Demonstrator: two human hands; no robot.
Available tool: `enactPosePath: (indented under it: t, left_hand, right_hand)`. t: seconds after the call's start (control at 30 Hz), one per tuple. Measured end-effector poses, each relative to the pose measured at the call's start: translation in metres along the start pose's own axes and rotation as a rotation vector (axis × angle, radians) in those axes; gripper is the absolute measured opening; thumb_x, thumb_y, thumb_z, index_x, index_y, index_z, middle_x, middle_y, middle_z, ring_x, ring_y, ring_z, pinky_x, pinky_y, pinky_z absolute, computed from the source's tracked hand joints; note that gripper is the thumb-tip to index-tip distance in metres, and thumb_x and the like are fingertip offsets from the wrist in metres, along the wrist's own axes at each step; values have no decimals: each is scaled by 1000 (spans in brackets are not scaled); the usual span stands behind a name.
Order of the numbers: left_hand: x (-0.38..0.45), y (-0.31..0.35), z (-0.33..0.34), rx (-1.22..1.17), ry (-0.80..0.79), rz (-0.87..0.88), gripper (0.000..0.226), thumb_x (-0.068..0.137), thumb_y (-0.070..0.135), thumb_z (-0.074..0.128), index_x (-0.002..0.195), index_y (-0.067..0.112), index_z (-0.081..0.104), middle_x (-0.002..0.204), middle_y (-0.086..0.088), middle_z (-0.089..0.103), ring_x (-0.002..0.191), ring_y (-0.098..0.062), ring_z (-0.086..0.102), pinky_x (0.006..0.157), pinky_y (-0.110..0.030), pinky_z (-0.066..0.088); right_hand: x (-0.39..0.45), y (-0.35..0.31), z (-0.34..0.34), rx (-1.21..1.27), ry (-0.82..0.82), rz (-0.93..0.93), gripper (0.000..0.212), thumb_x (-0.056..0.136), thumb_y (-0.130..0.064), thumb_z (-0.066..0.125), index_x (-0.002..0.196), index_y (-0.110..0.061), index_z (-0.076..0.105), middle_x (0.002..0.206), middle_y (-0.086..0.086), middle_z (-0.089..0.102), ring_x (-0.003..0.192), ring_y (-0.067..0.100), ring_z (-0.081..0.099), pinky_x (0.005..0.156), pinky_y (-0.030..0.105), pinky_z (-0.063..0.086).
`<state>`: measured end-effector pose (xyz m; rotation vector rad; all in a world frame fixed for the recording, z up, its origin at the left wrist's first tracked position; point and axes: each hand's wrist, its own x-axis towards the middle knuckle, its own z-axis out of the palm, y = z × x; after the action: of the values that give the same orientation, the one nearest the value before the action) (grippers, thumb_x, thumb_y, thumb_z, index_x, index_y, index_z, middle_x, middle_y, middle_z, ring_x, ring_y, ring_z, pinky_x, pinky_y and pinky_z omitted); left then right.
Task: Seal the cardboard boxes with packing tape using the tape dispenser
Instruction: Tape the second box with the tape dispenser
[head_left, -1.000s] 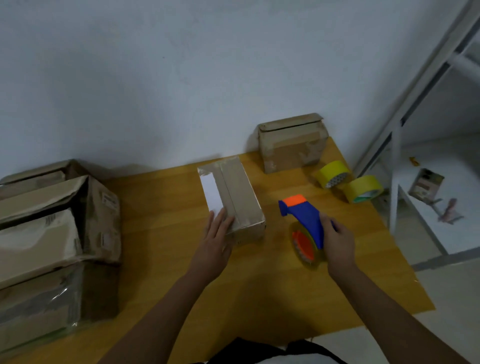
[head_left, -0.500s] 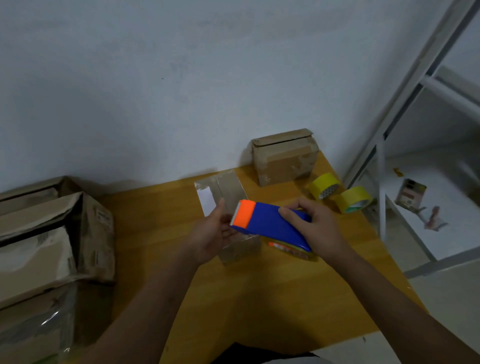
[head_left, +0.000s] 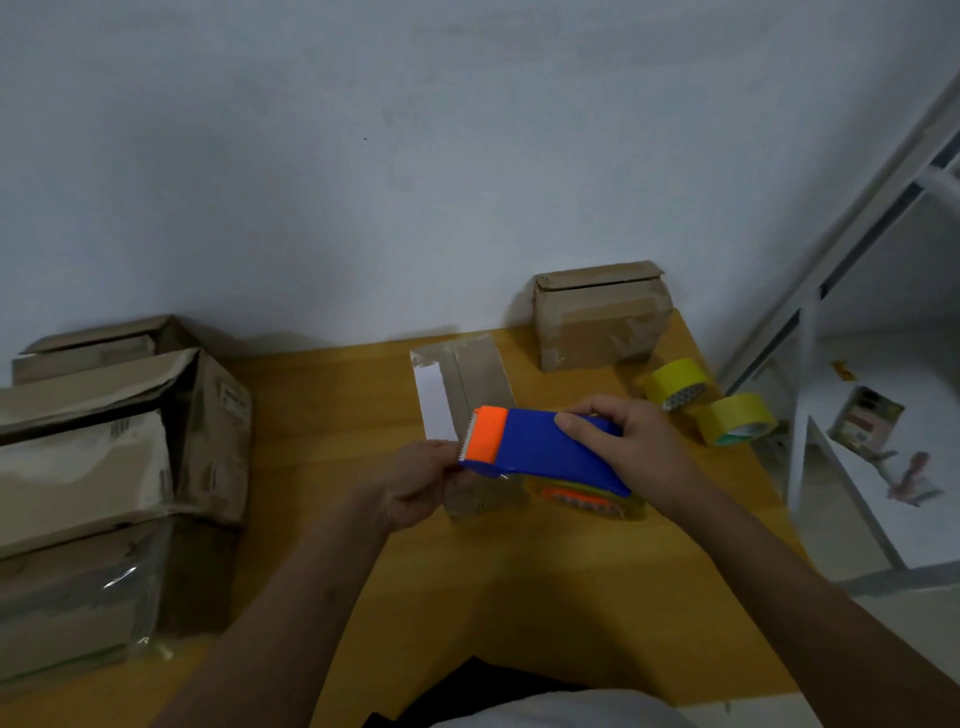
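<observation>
Your right hand (head_left: 631, 449) grips the blue tape dispenser (head_left: 545, 447) by its body, holding it above the small cardboard box (head_left: 470, 371) that lies on the wooden table (head_left: 332, 415) in front of you. The dispenser's orange serrated end (head_left: 483, 434) points left, and the tape roll (head_left: 587, 501) sits beneath the blue body. Your left hand (head_left: 415, 486) is at that orange end with fingers curled; whether it pinches the tape's free end you cannot tell. A second cardboard box (head_left: 602, 319) stands against the wall, two yellow tape rolls (head_left: 711, 402) lie just right of it, and larger boxes (head_left: 114, 457) are stacked at the table's left edge.
</observation>
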<state>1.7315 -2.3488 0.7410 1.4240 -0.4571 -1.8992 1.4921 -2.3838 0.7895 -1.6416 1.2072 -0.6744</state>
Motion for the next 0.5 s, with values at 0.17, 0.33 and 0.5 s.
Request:
enactPosePath:
  t: [0.17, 0.33, 0.5]
  left_hand:
    - [-3, -1, 13, 85, 109, 73, 22, 98, 8, 54, 116, 1, 66, 100, -13, 70, 83, -13, 66, 64, -20, 57]
    - [-1, -12, 22, 273, 236, 213, 17, 99, 13, 55, 106, 7, 69, 97, -13, 71, 79, -15, 62, 69, -26, 52]
    - [2, -11, 29, 391, 293, 330, 18, 99, 18, 56, 93, 7, 69, 86, -8, 71, 77, -13, 64, 71, -24, 54]
  right_hand:
    - [6, -1, -11, -24, -70, -17, 12, 92, -35, 61, 84, -29, 68, 79, -10, 69, 70, 0, 65, 53, 14, 47]
    - [11, 0, -20, -1, -195, 43, 7, 89, -42, 61, 89, -38, 66, 86, -18, 67, 73, -6, 63, 56, 10, 49]
    - [15, 8, -28, 1, -253, 57, 11, 88, -43, 62, 95, -36, 67, 92, -12, 70, 78, 3, 67, 68, 25, 57]
